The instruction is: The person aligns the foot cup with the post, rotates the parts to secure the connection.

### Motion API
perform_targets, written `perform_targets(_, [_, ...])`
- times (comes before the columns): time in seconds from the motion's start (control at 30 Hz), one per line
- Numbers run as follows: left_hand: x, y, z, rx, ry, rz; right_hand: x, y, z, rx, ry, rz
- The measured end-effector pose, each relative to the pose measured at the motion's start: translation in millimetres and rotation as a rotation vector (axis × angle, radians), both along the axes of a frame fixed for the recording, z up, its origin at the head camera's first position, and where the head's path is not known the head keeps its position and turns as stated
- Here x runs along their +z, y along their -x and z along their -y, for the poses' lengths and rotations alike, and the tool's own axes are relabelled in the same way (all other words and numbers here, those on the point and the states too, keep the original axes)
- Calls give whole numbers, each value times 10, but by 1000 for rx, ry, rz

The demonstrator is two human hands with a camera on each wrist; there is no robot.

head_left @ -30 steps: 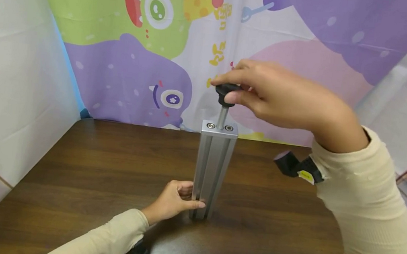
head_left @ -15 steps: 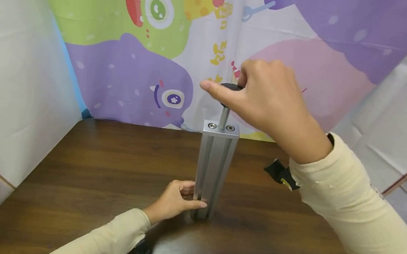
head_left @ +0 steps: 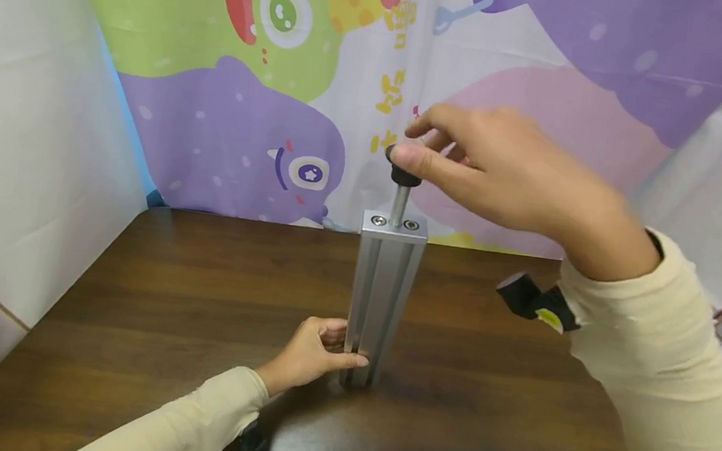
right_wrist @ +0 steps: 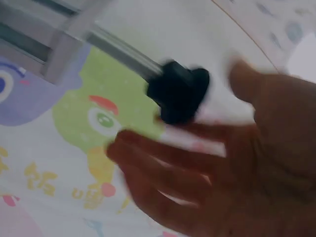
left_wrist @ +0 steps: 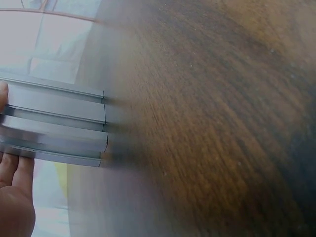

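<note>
Head view shows us a silver metal profile standing upright on a dark wooden table, with grooves running down its length. A slim metal rod rises from its top end, between two recessed screws, and carries a black knob. Our left hand grips the profile low down, the thumb laid over the front face and the fingers on the other side; in the left wrist view we see thumb and fingers on opposite sides of the metal, with its lower end at the tabletop. Our right hand is up at the knob, thumb and fingers well parted and loosely bent. From the head the thumb overlaps the knob, but in the right wrist view we see a gap between the two, and the fingers fan out below it, blurred, so we find no grip there; whether a finger touches the knob's edge we cannot tell. We wear cream sleeves, and a black device bearing a yellow label sits by our right cuff. Behind the table we see a printed backdrop with green, purple and pink cartoon shapes and yellow lettering, turned on its side.
</note>
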State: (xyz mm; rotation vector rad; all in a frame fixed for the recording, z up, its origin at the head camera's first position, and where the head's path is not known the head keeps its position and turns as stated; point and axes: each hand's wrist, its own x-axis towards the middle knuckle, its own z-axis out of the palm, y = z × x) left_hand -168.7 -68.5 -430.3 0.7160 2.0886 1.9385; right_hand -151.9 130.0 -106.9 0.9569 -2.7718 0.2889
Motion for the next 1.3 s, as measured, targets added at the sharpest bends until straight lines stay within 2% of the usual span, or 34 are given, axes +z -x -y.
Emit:
perform_targets(0.1, [-3, 7, 7, 9, -2, -1, 19, 92, -139, 239, -84, 27])
perform_targets(0.2, [-11, 9, 20, 11, 0, -4, 13, 178, -194, 412, -111, 13])
perform_targets(0.3, [-13, 4, 29, 14, 7, -3, 5, 241, -174, 493, -93, -24])
perform_targets(0.4, [-5, -2, 26, 15, 1, -1, 12, 262, -135, 491, -77, -57])
perform_targets(0.57, [-14, 2, 7, 9, -2, 3, 69, 262, -86, 394, -82, -56])
perform_targets(0.7, [-9, 3, -3, 6, -7, -4, 123, 197, -37, 230, -75, -60])
perform_targets(0.8, [-6, 2, -10, 10, -13, -5, 71, 127, 59, 71, -30, -165])
perform_targets(0.93, [-8, 8, -13, 21, -11, 4, -109, 70, 211, -137, 64, -357])
perform_targets(1.0, [-9, 11, -13, 23, -9, 9, -176, 54, 256, -204, 102, -408])
perform_targets(1.1, [-9, 12, -12, 25, -4, 12, -209, 38, 274, -265, 113, -422])
perform_targets(1.3, [-11, 10, 1, 15, -6, -11, -193, 23, 291, -295, 89, -389])
